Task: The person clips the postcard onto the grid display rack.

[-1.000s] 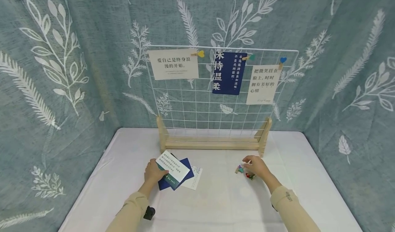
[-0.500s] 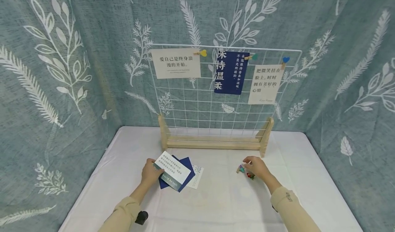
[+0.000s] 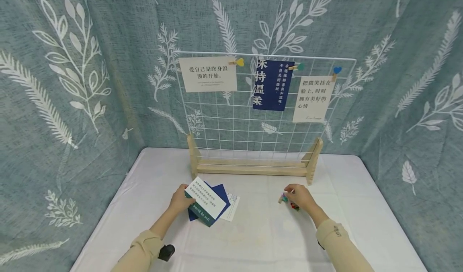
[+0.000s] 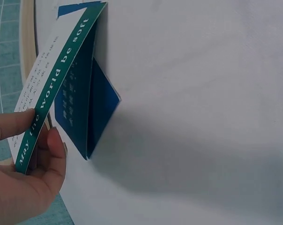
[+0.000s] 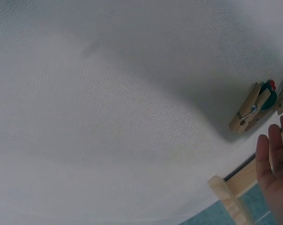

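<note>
Green-and-white card [image 3: 205, 201] is low on the left part of the desk [image 3: 253, 234], tipped up a bit, and the left hand [image 3: 180, 199] has it pinched, thumb on top and fingers tucked underneath. From the left wrist view you can read "May the world be soft" along the green strip. A couple of navy cards [image 3: 222, 192] poke out from under it, and a white card [image 3: 232, 212] lies partly covered just to their right.

Right hand [image 3: 302, 196] is down by a little bunch of wooden clothespins [image 5: 248, 110], with green and red bits showing on them. Honestly can't tell if it's grasping one: the wrist view only catches some fairly straight fingers at the edge, thumb out of sight.

Behind all that, a white wire grid [image 3: 247, 130] sits in a wooden stand [image 3: 251, 169] and has three cards clipped on: a wide cream card [image 3: 209, 85] with a yellow heart clip [image 3: 240, 62], a tall blue card [image 3: 271, 93] with a teal clip [image 3: 301, 66], and a lower-hanging beige card [image 3: 311, 107] with a blue heart clip [image 3: 337, 70]. Backdrop's a leafy grey-green curtain [image 3: 119, 63]. Also, some small black object [image 3: 166, 252] is right beside the left sleeve [image 3: 144, 246].
</note>
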Demonstrator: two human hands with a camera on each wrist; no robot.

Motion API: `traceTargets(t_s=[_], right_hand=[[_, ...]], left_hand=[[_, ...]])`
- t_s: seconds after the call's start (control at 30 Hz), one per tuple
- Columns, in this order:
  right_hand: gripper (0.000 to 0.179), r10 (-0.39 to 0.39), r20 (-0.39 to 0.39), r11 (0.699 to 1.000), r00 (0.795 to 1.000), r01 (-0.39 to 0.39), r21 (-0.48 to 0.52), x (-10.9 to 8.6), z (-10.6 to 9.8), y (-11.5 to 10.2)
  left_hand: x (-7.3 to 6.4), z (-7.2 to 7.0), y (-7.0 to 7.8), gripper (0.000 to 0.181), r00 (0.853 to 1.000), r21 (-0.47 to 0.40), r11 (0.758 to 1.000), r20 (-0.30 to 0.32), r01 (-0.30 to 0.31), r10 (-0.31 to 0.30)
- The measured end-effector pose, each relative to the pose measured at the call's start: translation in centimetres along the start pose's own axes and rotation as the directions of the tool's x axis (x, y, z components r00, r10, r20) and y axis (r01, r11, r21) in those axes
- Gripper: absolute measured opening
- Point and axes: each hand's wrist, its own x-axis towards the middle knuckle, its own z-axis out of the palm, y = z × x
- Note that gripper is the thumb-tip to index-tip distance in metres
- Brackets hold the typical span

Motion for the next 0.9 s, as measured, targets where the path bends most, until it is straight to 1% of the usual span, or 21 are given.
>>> traceTargets(t_s=[0.1, 0.23, 0.33, 0.57, 0.73, 0.9], right_hand=[[0.013, -0.011, -0.004, 1.000, 1.000, 0.011, 0.003, 0.0, 0.1, -0.1], [0.013, -0.013, -0.005, 1.000, 1.000, 0.013, 0.003, 0.0, 0.1, -0.3], [0.013, 0.005, 0.001, 1.000, 1.000, -0.005, 0.004, 0.0, 0.1, -0.4], [0.013, 0.019, -0.020, 1.000, 1.000, -0.019, -0.003, 0.0, 0.0, -0.4], [0.011, 0.009, -0.032, 1.000, 0.999, -0.010, -0.008, 0.0, 0.3, -0.5], [0.010, 0.000, -0.051, 1.000, 0.999, -0.001, -0.017, 0.0, 0.6, -0.6]], left_hand=[[0.1, -0.1, 0.4, 0.049, 1.000, -0.001, 1.000, 0.022, 0.006, -0.006], [0.2, -0.3, 0.8, 0.047, 0.999, -0.055, 0.998, 0.045, 0.019, -0.016], [0.2, -0.4, 1.1, 0.048, 0.998, -0.093, 0.995, 0.062, 0.031, -0.025], [0.6, -0.8, 2.0, 0.047, 0.999, -0.143, 0.990, 0.039, 0.013, -0.008], [0.7, -1.2, 2.4, 0.047, 0.999, -0.145, 0.989, 0.035, 0.027, -0.022], [0.6, -1.5, 2.9, 0.045, 0.999, -0.169, 0.985, 0.024, 0.033, -0.029]])
